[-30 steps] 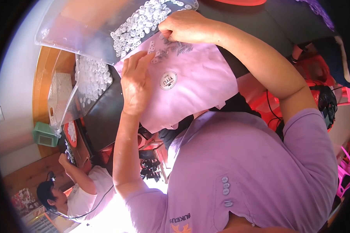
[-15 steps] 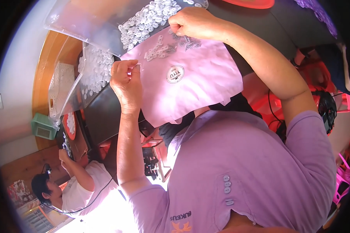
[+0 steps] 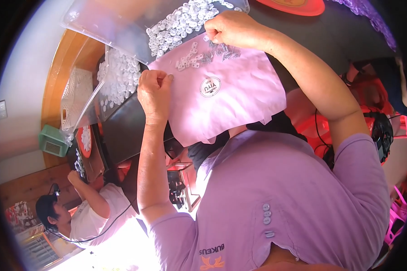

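Note:
A pink cloth (image 3: 239,92) with a round printed badge spreads between my forearms. At its far edge lie small white oval tags with holes (image 3: 189,58) and a scatter of thin grey metal pieces (image 3: 224,52), perhaps small pins. My left hand (image 3: 154,95) is closed over the cloth's left edge, thumb against curled fingers; whatever is in it is too small to make out. My right hand (image 3: 234,30) pinches beside the metal pieces, fingertips turned down near a white tag. Its grip is hidden too.
Beyond the cloth, a heap of white tags (image 3: 178,27) lies in a clear plastic tray (image 3: 99,25). More white pieces (image 3: 118,77) fill a clear bag at left. A red plate (image 3: 298,7) is at the far right. Another person (image 3: 92,205) sits at left, near a green basket (image 3: 53,141).
The view has shifted slightly, so the cloth and table sit further right. My left thumb and fingers have drawn closer together. My right hand stays pinched by the metal pieces.

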### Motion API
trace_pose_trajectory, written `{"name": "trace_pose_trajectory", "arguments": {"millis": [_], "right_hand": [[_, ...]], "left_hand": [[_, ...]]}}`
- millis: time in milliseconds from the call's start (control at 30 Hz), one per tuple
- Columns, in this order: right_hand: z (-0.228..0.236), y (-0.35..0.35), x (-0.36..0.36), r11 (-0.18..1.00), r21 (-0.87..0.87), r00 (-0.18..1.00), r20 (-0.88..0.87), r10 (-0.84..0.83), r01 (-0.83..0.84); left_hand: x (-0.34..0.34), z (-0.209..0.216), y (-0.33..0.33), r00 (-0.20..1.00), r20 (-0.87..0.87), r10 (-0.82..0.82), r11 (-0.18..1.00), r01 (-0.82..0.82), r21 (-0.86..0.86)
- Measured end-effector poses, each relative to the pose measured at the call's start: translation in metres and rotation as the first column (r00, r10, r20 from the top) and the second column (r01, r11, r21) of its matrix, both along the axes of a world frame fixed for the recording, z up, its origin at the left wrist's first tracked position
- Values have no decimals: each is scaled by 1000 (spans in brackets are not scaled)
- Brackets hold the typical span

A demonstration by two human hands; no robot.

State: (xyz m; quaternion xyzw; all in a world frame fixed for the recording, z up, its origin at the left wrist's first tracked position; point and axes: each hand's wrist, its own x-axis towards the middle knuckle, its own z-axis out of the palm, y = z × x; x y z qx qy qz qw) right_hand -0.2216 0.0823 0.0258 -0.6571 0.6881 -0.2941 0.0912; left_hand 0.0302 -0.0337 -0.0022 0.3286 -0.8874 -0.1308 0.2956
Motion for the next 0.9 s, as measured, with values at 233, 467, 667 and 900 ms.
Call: {"name": "trace_pose_trajectory", "arguments": {"millis": [233, 467, 667, 900], "right_hand": [[-1, 0, 1, 996, -84, 997, 70, -10, 15], [10, -3, 25, 986, -127, 844, 513, 157, -107], [14, -8, 47, 991, -57, 724, 679, 125, -119], [-4, -20, 58, 977, -211, 701, 695, 159, -13]], "left_hand": [[-12, 15, 16, 917, -399, 3, 901, 170, 398], [-41, 28, 35, 723, -687, 69, 602, 519, 607], [-48, 23, 46, 689, -721, 77, 635, 524, 568], [-50, 16, 43, 648, -740, 180, 588, 532, 609]]}}
